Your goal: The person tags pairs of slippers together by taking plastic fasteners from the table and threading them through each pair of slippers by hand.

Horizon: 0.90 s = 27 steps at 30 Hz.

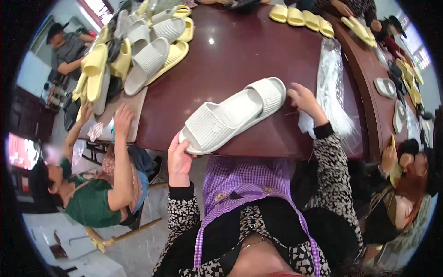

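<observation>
A pair of white ribbed slide slippers (230,115) lies overlapped near the front edge of the dark red-brown table (235,51). My left hand (177,159) grips the near end of the front slipper at the table edge. My right hand (302,99) rests on the table just right of the slippers, fingertips touching a stack of clear plastic bags (333,83). Both my sleeves are black and white patterned.
A heap of yellow and grey slippers (134,51) fills the table's left back. A row of yellow slippers (302,17) lies at the back right. A person in a green top (97,198) sits to my left, another person (406,180) to my right.
</observation>
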### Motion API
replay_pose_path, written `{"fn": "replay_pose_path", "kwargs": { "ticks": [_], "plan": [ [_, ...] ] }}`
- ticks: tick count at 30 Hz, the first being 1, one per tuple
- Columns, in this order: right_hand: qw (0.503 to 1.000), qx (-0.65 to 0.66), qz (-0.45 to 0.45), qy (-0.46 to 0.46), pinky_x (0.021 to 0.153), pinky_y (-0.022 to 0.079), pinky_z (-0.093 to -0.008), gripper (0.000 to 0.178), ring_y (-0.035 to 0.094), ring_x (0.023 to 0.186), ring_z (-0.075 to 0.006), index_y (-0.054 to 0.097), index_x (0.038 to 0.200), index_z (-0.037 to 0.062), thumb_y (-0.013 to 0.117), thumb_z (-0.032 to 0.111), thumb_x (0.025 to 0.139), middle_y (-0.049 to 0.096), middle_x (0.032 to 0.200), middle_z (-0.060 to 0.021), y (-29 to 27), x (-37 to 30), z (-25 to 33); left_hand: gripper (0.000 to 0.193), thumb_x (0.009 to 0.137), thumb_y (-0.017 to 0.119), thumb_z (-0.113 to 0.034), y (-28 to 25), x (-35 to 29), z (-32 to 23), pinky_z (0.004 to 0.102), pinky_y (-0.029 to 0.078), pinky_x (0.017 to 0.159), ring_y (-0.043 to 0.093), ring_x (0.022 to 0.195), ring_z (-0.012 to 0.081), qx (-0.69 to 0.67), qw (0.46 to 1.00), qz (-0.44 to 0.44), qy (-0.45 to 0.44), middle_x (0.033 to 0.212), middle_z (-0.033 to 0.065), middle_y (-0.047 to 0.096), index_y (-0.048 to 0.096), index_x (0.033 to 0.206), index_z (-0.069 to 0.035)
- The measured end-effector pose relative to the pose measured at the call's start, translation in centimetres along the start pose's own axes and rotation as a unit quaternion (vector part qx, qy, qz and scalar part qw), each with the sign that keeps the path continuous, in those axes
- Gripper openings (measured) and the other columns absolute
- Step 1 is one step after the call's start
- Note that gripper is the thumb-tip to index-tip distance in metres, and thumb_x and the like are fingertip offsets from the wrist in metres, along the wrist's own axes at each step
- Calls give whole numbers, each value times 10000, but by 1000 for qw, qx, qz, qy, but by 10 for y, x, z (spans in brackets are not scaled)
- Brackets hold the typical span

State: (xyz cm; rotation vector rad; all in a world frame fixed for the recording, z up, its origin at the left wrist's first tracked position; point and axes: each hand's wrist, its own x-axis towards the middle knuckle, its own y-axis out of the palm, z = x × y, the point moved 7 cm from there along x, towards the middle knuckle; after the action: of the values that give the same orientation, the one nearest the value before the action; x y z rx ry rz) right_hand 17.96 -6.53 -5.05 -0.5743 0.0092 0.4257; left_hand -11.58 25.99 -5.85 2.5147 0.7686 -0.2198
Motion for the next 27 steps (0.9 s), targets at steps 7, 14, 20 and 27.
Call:
{"fn": "replay_pose_path", "kwargs": {
  "ticks": [7,14,20,27],
  "plan": [
    [994,54,-93,-34,486,454,-250,502,581,646,-120,465,1292,-23,575,231,874,623,863,-79,25,21,-19,479,869,493,-44,-9,-5,6,246,448,526,616,811,169,-4,1000,-18,-6,1137,101,598,413,1340,-10],
    [987,113,-102,-59,716,511,-337,342,649,817,-251,632,1025,-50,602,219,817,669,917,-180,25,2,13,499,873,495,-49,-6,-10,-6,291,507,647,615,943,206,42,999,-1,20,1193,114,577,392,1358,1],
    [972,124,-151,-132,700,499,-289,291,614,784,-164,634,1021,-52,583,156,824,667,874,-111,-59,-12,32,469,896,489,-80,-27,0,-53,362,459,926,564,1101,257,77,991,-53,95,1253,137,539,400,1341,38],
    [977,57,-96,-184,750,490,-264,302,610,820,-141,623,1066,-41,619,160,842,670,936,-92,-76,-5,44,362,938,495,-175,60,51,-97,302,448,930,571,1061,192,301,934,28,191,1182,128,577,532,1210,61]
  ]
}}
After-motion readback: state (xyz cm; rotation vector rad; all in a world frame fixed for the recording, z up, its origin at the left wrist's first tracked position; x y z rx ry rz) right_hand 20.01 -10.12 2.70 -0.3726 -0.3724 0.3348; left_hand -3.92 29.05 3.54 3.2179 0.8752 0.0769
